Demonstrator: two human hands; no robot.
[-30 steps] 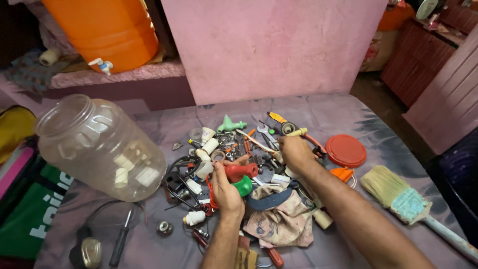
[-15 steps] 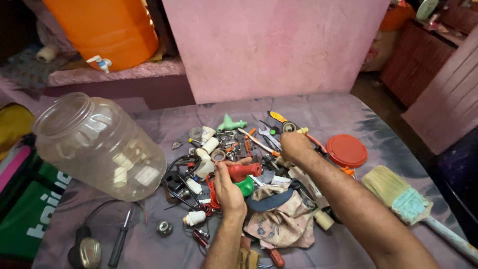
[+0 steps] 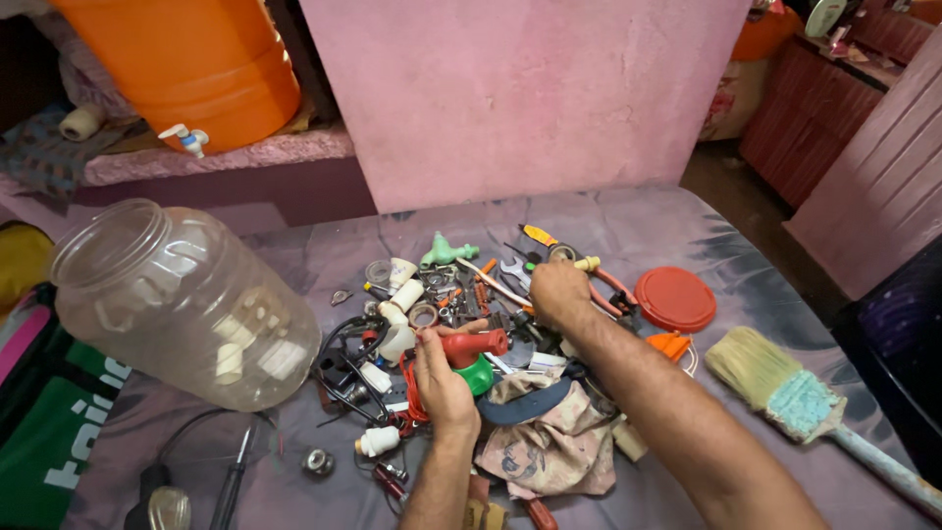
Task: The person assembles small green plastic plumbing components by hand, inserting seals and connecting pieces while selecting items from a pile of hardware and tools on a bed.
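Observation:
A heap of small tools and plumbing parts point(image 3: 461, 294) lies on a purple cloth point(image 3: 667, 236). My left hand point(image 3: 442, 378) grips a red cylindrical handle point(image 3: 476, 344) above a green part point(image 3: 481, 378), next to red wire. My right hand point(image 3: 554, 292) reaches into the heap beside red-handled pliers point(image 3: 610, 291), its fingers curled down; what it holds is hidden. A spanner point(image 3: 512, 271) and a green tap point(image 3: 444, 252) lie just beyond it.
A big clear plastic jar point(image 3: 186, 304) lies on its side at left; its red lid point(image 3: 675, 298) sits at right. A paintbrush point(image 3: 795, 393) lies at far right, a rag point(image 3: 549, 442) near me. An orange water drum point(image 3: 186, 59) stands on a ledge behind.
Both hands stay in nearly the same spots in the heap; my left hand keeps its hold on the red handle. The view has shifted slightly.

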